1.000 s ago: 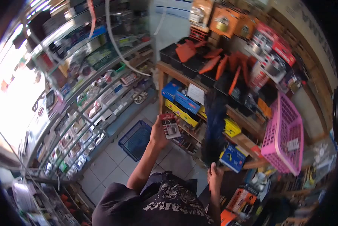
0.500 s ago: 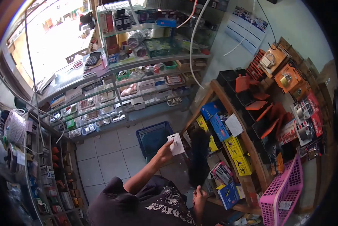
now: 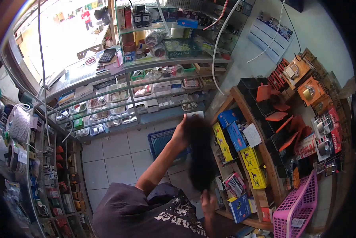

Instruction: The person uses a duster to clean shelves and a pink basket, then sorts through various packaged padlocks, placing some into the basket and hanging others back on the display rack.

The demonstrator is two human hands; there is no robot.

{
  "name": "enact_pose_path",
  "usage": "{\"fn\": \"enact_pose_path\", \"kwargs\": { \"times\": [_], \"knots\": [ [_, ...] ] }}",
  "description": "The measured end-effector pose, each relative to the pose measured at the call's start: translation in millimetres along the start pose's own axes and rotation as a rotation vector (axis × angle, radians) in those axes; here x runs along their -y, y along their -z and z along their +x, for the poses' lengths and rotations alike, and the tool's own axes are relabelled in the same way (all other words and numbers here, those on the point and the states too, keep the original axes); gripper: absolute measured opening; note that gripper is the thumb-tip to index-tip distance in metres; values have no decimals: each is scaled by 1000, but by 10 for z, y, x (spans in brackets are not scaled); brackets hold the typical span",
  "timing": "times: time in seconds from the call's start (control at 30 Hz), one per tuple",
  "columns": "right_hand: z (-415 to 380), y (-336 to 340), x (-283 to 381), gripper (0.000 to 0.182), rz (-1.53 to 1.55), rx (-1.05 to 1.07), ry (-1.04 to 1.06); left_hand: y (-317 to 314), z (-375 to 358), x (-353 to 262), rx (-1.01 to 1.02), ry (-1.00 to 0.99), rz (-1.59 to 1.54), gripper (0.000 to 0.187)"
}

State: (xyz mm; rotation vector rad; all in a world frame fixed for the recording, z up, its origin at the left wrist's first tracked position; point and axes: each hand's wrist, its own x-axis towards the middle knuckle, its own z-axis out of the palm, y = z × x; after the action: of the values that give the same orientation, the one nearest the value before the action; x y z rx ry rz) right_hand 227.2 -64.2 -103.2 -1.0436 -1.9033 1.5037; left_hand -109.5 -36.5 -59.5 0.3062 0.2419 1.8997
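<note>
My right hand [image 3: 208,203] is closed around the lower end of a black fluffy duster [image 3: 199,156], which points upward, away from my body. In my left hand [image 3: 181,135] is a white hanging card [image 3: 195,114], gripped near its edge. The duster covers most of the card and part of that hand's fingers, so what is mounted on the card cannot be made out now. Beneath my left forearm, a blue plastic basket [image 3: 156,139] stands on the tiled floor.
To the right, a wooden shelf [image 3: 241,99] bears yellow boxes [image 3: 250,158], blue boxes and black bins with orange flaps. A pink basket [image 3: 294,214] leans at lower right. Glass display shelving [image 3: 174,61] runs along the front; packed shelves [image 3: 53,186] line the left.
My left hand has risen with the white card, which has gone behind the duster. The duster has shifted left and up. The camera view has swung slightly left.
</note>
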Motion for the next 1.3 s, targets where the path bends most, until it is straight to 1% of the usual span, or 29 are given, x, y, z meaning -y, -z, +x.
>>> {"fn": "enact_pose_path", "kwargs": {
  "times": [0.03,0.07,0.1,0.17,0.2,0.27,0.3,0.33,0.37,0.4,0.43,0.47,0.5,0.57,0.6,0.67,0.7,0.77,0.83,0.9,0.97,1.0,1.03,1.07,1.1,1.17,1.2,1.27,1.3],
  "knots": [
    [1,5,-39,39,-281,59,173,32,36,18,79,59,-118,68],
    [-7,1,-80,39,-225,14,146,57,86,61,399,52,-202,65],
    [-9,8,-22,39,-225,13,143,-131,32,26,398,54,-203,65],
    [-14,19,144,38,164,-93,-165,-655,-146,-62,-55,-33,64,62],
    [-36,34,89,38,167,-98,-168,-642,-130,-48,-78,-45,72,60],
    [-80,109,-61,39,-66,9,-86,-632,-123,-45,-69,-53,64,60],
    [-83,126,-48,39,-67,3,-85,-678,-133,-68,-58,-69,57,59],
    [-71,146,-20,41,-80,-30,-34,-794,-185,-109,-157,-14,-30,60],
    [-59,158,3,42,-92,-61,16,-784,-173,-118,-156,-16,-32,60],
    [-75,156,19,42,-95,-62,11,-756,-161,-111,-123,-80,42,61],
    [-94,142,37,43,-164,-4,31,-721,-148,-92,-89,-141,117,63],
    [-87,132,51,44,-233,53,56,-646,-149,-116,-48,3,-68,66],
    [-77,138,55,44,-232,50,56,-648,-151,-126,-46,5,-67,66],
    [-41,158,64,46,-164,-53,9,-655,-147,-155,-102,-57,-123,68],
    [-37,168,69,46,-167,-52,11,-748,-162,-162,-70,-163,68,70],
    [-43,186,76,48,-261,37,79,-735,-219,-212,-31,-119,14,68],
    [-43,196,44,48,-261,36,81,-768,-243,-242,9,-72,-37,66],
    [-35,217,-46,50,-234,0,66,-873,-271,-249,-36,-59,-43,64],
    [-3,189,130,49,-160,-29,23,-928,-281,-219,-81,-161,45,62],
    [-6,203,134,48,-80,-63,-27,-877,-292,-206,-35,-144,45,61],
    [13,234,-27,45,-278,62,75,-865,-310,-205,15,-117,52,59],
    [30,221,-10,45,-276,59,73,-941,-356,-209,-92,-69,20,58],
    [66,211,18,44,-126,11,11,-980,-386,-200,-202,-23,-15,57],
    [89,200,41,42,24,-35,-50,-949,-362,-161,-68,-80,59,57],
    [77,189,51,42,24,-35,-52,-947,-366,-147,-69,-79,58,57],
    [34,154,94,41,-103,92,82,-954,-368,-125,-99,-75,144,59],
    [42,130,158,41,-101,87,85,-985,-364,-129,-95,-73,147,59],
    [66,94,288,42,-92,7,95,-1064,-393,-146,-181,-86,142,55],
    [76,90,257,42,-92,9,94,-1078,-412,-152,-227,-93,139,54]
  ]
}}
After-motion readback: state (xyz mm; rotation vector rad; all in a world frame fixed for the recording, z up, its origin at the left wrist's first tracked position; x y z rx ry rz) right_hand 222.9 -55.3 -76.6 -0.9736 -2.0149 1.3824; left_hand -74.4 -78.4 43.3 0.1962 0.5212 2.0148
